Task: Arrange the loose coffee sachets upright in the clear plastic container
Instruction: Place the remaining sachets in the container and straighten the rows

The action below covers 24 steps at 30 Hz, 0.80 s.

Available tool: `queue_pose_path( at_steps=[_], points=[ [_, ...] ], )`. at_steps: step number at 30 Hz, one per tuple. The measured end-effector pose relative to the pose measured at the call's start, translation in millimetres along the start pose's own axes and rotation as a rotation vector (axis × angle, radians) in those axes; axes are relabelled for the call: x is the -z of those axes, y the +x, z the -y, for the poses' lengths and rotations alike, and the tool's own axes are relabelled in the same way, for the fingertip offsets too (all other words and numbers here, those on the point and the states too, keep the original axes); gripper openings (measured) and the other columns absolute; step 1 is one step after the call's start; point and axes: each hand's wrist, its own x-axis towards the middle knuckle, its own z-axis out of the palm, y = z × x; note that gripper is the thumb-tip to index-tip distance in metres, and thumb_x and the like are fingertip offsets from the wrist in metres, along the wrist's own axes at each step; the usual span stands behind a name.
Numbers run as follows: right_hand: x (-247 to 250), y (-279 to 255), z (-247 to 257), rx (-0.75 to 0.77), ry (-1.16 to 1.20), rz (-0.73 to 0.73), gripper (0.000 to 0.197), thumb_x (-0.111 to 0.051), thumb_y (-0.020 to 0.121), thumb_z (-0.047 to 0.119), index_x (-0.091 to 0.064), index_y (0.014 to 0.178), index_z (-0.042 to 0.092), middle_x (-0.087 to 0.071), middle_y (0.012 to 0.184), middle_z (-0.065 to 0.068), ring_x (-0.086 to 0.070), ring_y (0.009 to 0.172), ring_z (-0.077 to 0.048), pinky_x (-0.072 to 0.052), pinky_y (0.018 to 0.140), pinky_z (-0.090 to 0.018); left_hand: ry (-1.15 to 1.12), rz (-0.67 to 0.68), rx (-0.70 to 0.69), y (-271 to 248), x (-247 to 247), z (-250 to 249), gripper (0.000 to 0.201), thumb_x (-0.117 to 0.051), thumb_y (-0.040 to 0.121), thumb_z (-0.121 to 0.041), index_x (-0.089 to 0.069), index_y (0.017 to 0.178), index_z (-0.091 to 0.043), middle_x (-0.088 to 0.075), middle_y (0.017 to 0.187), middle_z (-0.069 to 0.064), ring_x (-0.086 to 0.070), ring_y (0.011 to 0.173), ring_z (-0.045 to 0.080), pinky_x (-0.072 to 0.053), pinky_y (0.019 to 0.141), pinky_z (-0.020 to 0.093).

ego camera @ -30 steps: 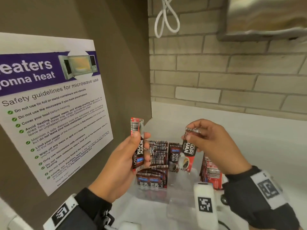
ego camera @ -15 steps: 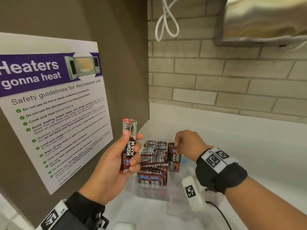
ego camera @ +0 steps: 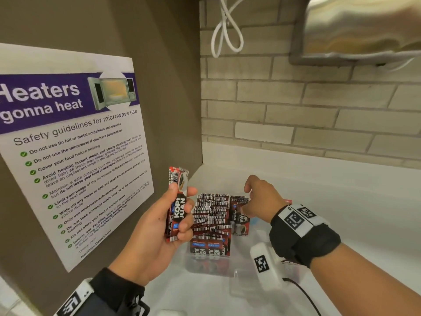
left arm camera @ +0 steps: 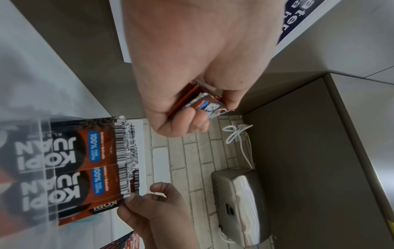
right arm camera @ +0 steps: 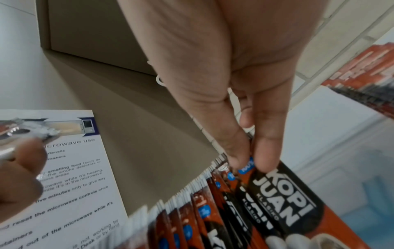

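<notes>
Red-and-black Kopi Juan sachets point(ego camera: 211, 213) stand upright in packed rows inside the clear plastic container point(ego camera: 205, 263). My left hand point(ego camera: 182, 215) is raised to the left of the container and grips a few loose sachets point(ego camera: 178, 201) upright; in the left wrist view the hand point(left arm camera: 192, 116) curls round the same sachets point(left arm camera: 204, 104). My right hand point(ego camera: 249, 202) reaches down at the back right of the rows. Its thumb and forefinger pinch the top of one sachet point(ego camera: 239, 222) standing in the container, as the right wrist view shows for the hand point(right arm camera: 248, 161) and that sachet point(right arm camera: 283, 198).
A microwave safety poster point(ego camera: 68, 144) hangs on the brown cabinet side at the left. A brick wall, a looped white cable point(ego camera: 225, 30) and a steel dispenser point(ego camera: 360, 28) are behind. The white counter point(ego camera: 341, 201) stretches right. More sachets point(right arm camera: 366, 79) stand at the container's right.
My right hand has brought its sachet down from mid-air into the container beside the back row. My left hand has stayed raised with its sachets.
</notes>
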Motion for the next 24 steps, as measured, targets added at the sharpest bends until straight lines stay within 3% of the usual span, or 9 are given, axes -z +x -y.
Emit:
queue_pose_path(
  at_steps=[2, 5, 8, 11, 13, 15, 19, 21, 24],
  points=[
    [2, -3, -3, -0.011, 0.043, -0.002, 0.040, -0.068, 0.074, -0.001, -0.039, 0.098, 0.011, -0.044, 0.099, -0.008, -0.055, 0.086, -0.029, -0.051, 0.071, -0.035, -0.001, -0.004, 0.002, 1, 0, 1, 0.041, -0.047, 0.086, -0.040, -0.062, 0.103, -0.005, -0.045, 0.067, 0.000, -0.033, 0.045, 0.007, -0.026, 0.039, 0.018],
    [10, -9, -7, -0.043, 0.166, -0.070, 0.038, -0.065, 0.079, 0.002, -0.039, 0.105, 0.011, -0.042, 0.100, -0.007, -0.057, 0.091, -0.031, -0.049, 0.074, -0.033, -0.008, -0.003, -0.003, 2, 4, 2, 0.043, -0.052, 0.084, -0.044, -0.062, 0.102, -0.006, -0.045, 0.068, 0.000, -0.033, 0.045, 0.007, -0.027, 0.039, 0.018],
    [15, -21, -6, -0.195, 0.669, -0.090, 0.043, -0.061, 0.084, 0.001, -0.038, 0.120, 0.006, -0.043, 0.089, -0.006, -0.051, 0.084, -0.024, -0.046, 0.079, -0.036, -0.025, 0.014, -0.021, 3, 8, 2, 0.049, -0.065, 0.078, -0.049, -0.063, 0.103, -0.006, -0.046, 0.069, 0.000, -0.036, 0.045, 0.007, -0.030, 0.039, 0.017],
    [10, -33, -7, -0.363, 1.064, 0.042, 0.052, -0.054, 0.086, -0.008, -0.035, 0.134, -0.002, -0.044, 0.088, -0.011, -0.044, 0.077, -0.021, -0.042, 0.069, -0.029, -0.027, 0.021, -0.026, 4, 11, 3, 0.047, -0.064, 0.079, -0.047, -0.062, 0.103, -0.006, -0.046, 0.070, 0.000, -0.036, 0.045, 0.007, -0.031, 0.039, 0.017],
    [3, -39, -11, -0.423, 1.045, 0.114, 0.042, -0.052, 0.086, -0.011, -0.042, 0.126, -0.004, -0.042, 0.087, -0.011, -0.039, 0.080, -0.023, -0.040, 0.069, -0.027, -0.033, 0.052, -0.030, 3, 9, 4, 0.055, -0.075, 0.069, -0.049, -0.063, 0.103, -0.007, -0.048, 0.070, 0.000, -0.038, 0.046, 0.007, -0.033, 0.039, 0.017],
    [-6, -39, -15, -0.452, 0.957, 0.154, 0.035, -0.052, 0.084, -0.012, -0.044, 0.118, -0.006, -0.040, 0.086, -0.011, -0.037, 0.080, -0.023, -0.038, 0.072, -0.029, -0.010, 0.028, -0.021, 2, 7, 5, 0.046, -0.062, 0.079, -0.047, -0.062, 0.102, -0.007, -0.047, 0.069, 0.000, -0.036, 0.046, 0.007, -0.030, 0.039, 0.017],
    [-18, -30, -19, -0.469, 0.722, 0.187, 0.031, -0.059, 0.082, -0.003, -0.052, 0.113, -0.001, -0.056, 0.117, -0.021, -0.051, 0.094, -0.023, -0.046, 0.096, -0.035, 0.064, -0.002, -0.031, -1, 6, 7, 0.040, -0.045, 0.088, -0.041, -0.062, 0.102, -0.008, -0.046, 0.068, -0.001, -0.035, 0.045, 0.007, -0.029, 0.039, 0.017],
    [-22, -23, -16, -0.456, 0.559, 0.208, 0.030, -0.060, 0.083, 0.002, -0.052, 0.111, -0.003, -0.059, 0.106, -0.019, -0.055, 0.096, -0.026, -0.044, 0.102, -0.044, 0.081, -0.016, -0.035, -3, 9, 7, 0.040, -0.044, 0.089, -0.042, -0.061, 0.103, -0.008, -0.046, 0.069, -0.001, -0.035, 0.046, 0.007, -0.031, 0.039, 0.017],
    [-25, -17, -16, -0.431, 0.406, 0.236, 0.028, -0.059, 0.085, 0.003, -0.053, 0.111, -0.004, -0.059, 0.093, -0.016, -0.058, 0.095, -0.030, -0.048, 0.096, -0.042, 0.082, -0.024, -0.042, -5, 14, 7, 0.041, -0.044, 0.090, -0.041, -0.061, 0.104, -0.007, -0.046, 0.069, 0.000, -0.036, 0.046, 0.008, -0.032, 0.039, 0.017]
  ],
)
